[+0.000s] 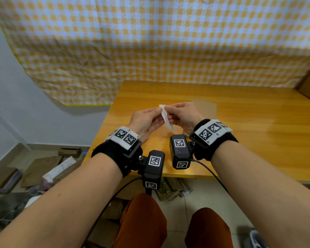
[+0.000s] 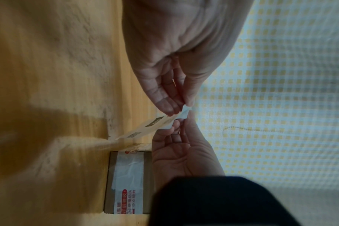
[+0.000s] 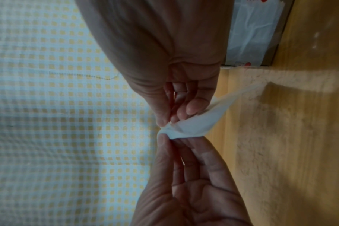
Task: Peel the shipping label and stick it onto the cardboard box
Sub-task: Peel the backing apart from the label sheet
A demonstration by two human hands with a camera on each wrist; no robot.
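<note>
The shipping label [image 1: 166,117] looks to be a light, limp thing: thin white paper that curls and droops under its own weight, likely sticky on one face once it leaves its backing, and easily creased or torn if pulled hard. The best place to take hold seems to be the very corner or top edge, one layer in each pinch, so the two sheets can be eased apart without the glue folding onto itself.

In the head view it sits at centre frame, held in the air above the worktop [image 1: 240,122], hanging as a narrow white strip from its upper end. The left wrist view shows dark printed blocks on one face; the right wrist view shows the other side plain and slightly see-through.

Both hands are together at the label's top end. The left hand [image 1: 147,120] pinches it between thumb and fingertips, and the right hand [image 1: 183,115] pinches it just beside, fingertips nearly meeting. Whether the layers have begun to part I cannot tell.

The cardboard box [image 2: 128,183] lies flat on the worktop, lower centre of the left wrist view, with clear tape and red print across it, untouched. A yellow checked cloth [image 1: 150,42] hangs behind.
</note>
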